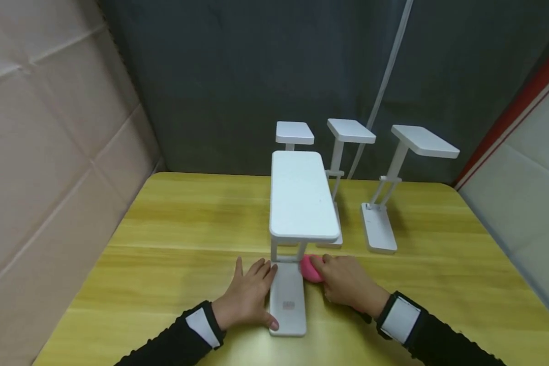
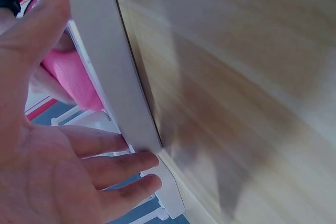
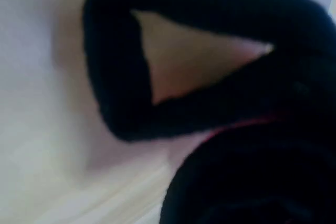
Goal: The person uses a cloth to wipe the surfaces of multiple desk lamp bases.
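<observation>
A white folding desk lamp [image 1: 302,198] stands on the wooden table before me, its flat head raised over a narrow base [image 1: 287,300]. My left hand [image 1: 249,297] rests along the base's left side, fingers spread and nearly straight, thumb at the near corner. In the left wrist view, fingertips [image 2: 144,160] touch the white edge. On the base's right side my right hand [image 1: 347,282] grips a soft pink cloth [image 1: 310,269], pressed close to the base near the hinge. The pink cloth [image 2: 76,77] is partly hidden behind the left hand. A black strap [image 3: 118,77] blocks most of the right wrist view.
Behind the lamp stand three similar white lamps: one far left [image 1: 295,133], one in the middle [image 1: 351,131] and one at right [image 1: 379,229]. A dark curtain [image 1: 233,86] hangs behind the table [image 1: 174,229]. Pale walls flank both sides.
</observation>
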Tool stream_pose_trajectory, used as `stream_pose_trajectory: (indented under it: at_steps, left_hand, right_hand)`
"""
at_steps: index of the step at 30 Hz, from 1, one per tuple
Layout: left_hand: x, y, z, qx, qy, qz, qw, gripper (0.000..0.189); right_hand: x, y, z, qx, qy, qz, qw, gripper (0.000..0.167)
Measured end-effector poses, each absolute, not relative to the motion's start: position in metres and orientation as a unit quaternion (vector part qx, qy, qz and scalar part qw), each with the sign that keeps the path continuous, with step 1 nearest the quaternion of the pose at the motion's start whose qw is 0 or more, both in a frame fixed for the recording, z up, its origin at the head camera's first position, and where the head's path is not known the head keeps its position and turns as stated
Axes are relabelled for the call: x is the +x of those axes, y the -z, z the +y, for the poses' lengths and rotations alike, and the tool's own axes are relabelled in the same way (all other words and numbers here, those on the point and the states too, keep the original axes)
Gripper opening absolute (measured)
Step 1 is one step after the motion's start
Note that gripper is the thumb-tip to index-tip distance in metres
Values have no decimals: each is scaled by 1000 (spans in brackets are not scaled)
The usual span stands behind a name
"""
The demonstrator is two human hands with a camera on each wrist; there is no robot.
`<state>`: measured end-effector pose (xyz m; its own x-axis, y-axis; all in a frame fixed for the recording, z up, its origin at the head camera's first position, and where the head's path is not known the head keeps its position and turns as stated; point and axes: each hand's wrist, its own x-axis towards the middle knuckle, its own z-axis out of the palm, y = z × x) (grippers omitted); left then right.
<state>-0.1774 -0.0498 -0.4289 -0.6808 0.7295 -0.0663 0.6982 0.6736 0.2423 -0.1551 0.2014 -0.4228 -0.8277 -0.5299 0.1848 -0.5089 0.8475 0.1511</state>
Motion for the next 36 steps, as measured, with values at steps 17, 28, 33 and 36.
stream_pose_trajectory:
  at_steps: [17,28,33,36]
  left_hand:
    - [-176,426,-49,392,-111,911,69,117]
    - [-177,427,-49,389,-113,910,92,118]
    - [-178,428,-50,386,-103,912,87,118]
    - [-177,429,-49,388,-103,912,82,118]
  right_hand:
    - [-103,414,208,424,73,-902,27,42]
    - [-124,408,233,305,-20,-952,30,57]
    - [-152,419,218,229,27,-971,64,53]
    - [-163,423,208,221,39,-971,83,50]
